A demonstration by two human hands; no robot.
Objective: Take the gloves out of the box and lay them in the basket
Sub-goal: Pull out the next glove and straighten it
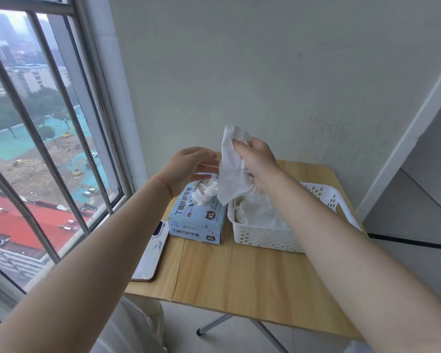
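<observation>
Nearest, at the bench's [239,276] left edge: a phone [152,253] lying flat, overhanging slightly toward the window. Farther in, side by side and nearly touching: the blue glove box [197,220] on the left, opening upward with white gloves in the box [205,192] bunched at the slot, and the white perforated basket [270,238] on the right, holding a heap of gloves already laid there [260,212]. Placed close, presumably to keep each transfer short. Above the box, left hand [189,166] with fingers loosely spread, holding nothing, hovering over the slot, likely ready to steady the box or pluck the next one. Beyond, right hand [257,159] raised above the seam between box and basket, pinching one white glove [232,174] near its upper end, the rest hanging free toward the basket's near-left corner. Lifted high, probably to clear the slot before lowering into the basket.
</observation>
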